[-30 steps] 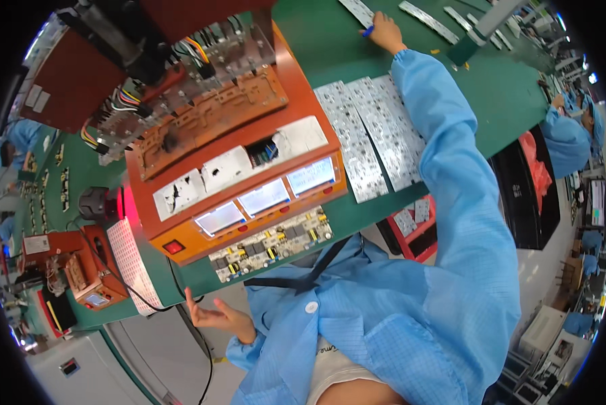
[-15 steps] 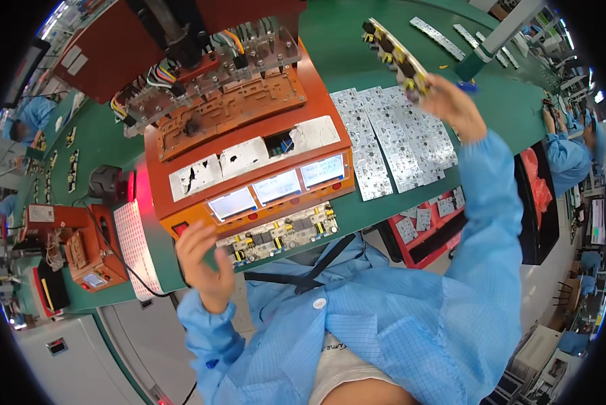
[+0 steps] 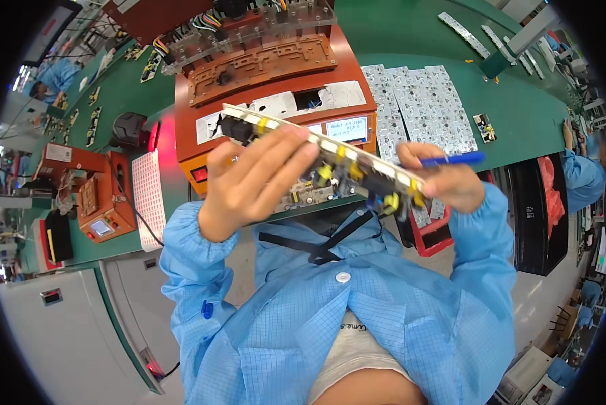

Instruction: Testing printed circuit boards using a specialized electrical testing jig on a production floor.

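A long circuit board (image 3: 349, 154) with black and yellow components slants across in front of me, its component side facing down. My left hand (image 3: 259, 175) is closed on its left part, fingers over the pale upper edge. My right hand (image 3: 448, 181) grips a blue pen (image 3: 456, 159), and its fingers also meet the board's right end. Whether they pinch the board there I cannot tell. Behind the raised board stands an orange test machine (image 3: 282, 121) with small screens, partly hidden. Another populated board (image 3: 301, 198) lies along the machine's front, mostly covered.
Rows of silver-grey board panels (image 3: 424, 111) lie right of the machine, beside a small populated board (image 3: 483, 128). A red tray (image 3: 432, 241) sits below the table edge. On the left are a black scanner (image 3: 130, 128) and a smaller orange machine (image 3: 100, 202).
My right hand has brought the long board from the far right down in front of me and now has a blue pen. My left hand, open before, has closed on the board.
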